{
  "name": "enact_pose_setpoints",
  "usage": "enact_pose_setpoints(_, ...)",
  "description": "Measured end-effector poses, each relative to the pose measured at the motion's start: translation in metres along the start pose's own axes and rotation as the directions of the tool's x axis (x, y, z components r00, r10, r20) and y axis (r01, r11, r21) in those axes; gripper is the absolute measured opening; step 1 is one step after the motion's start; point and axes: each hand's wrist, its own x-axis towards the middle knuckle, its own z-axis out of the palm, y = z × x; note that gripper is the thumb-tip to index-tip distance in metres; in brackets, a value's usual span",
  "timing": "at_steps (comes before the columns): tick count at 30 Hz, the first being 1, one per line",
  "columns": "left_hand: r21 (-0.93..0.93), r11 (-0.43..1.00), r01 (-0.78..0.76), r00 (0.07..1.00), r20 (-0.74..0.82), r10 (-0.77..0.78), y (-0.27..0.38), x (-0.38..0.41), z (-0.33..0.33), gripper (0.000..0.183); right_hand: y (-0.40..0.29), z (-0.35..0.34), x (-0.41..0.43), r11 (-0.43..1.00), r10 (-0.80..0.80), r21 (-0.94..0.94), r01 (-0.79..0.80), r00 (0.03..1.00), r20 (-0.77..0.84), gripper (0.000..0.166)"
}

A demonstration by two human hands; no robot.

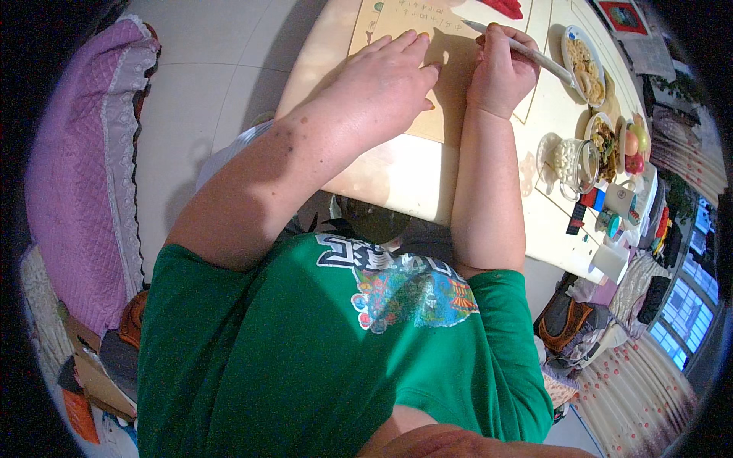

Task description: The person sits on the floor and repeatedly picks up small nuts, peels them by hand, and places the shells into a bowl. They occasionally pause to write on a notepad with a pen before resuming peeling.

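A tan sheet of paper (441,123) lies on the pale table (395,172), with several lines of handwriting near its upper part. Flat on the sheet rests my left hand (395,80), its fingers spread and holding nothing. My right hand (504,71) grips a white-barrelled pen (544,62) between thumb and fingers. The pen slants, its tip at the end of the lower written line; whether it touches the paper I cannot tell. Part of the sheet is hidden beneath my left hand and in shadow.
Right of my hands stand a plate of food (595,94), a second dish (606,140), fruit (633,143), a glass mug (587,166) and a white mug (618,199). A red object (507,7) lies beyond the pen. Leftward is a pink quilted cover (80,172).
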Motion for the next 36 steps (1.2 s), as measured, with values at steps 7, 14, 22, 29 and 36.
enact_pose_setpoints(7,0.006,1.000,-0.013,0.999,-0.035,0.014,-0.002,-0.001,0.003,0.041,0.004,-0.001,-0.001,0.998,0.000,-0.056,0.003,0.998,0.064,0.014)
enact_pose_setpoints(14,-0.037,0.999,-0.036,0.999,-0.028,0.035,-0.004,0.001,-0.001,0.036,0.006,0.009,-0.006,0.978,0.007,-0.208,0.037,0.979,0.205,0.017)
enact_pose_setpoints(22,-0.059,0.998,-0.035,0.998,-0.045,0.033,-0.007,0.000,0.000,0.036,-0.001,0.016,-0.008,0.946,0.065,-0.325,0.005,0.977,0.204,0.017)
enact_pose_setpoints(29,-0.033,0.999,-0.026,0.999,-0.021,0.025,-0.006,0.001,-0.001,0.035,0.005,0.016,-0.006,0.952,0.051,-0.304,0.022,0.973,0.227,0.018)
enact_pose_setpoints(36,-0.024,0.999,-0.027,0.999,-0.035,0.026,-0.006,0.000,0.000,0.035,-0.007,0.022,-0.009,0.875,0.081,-0.482,0.032,0.974,0.210,0.017)
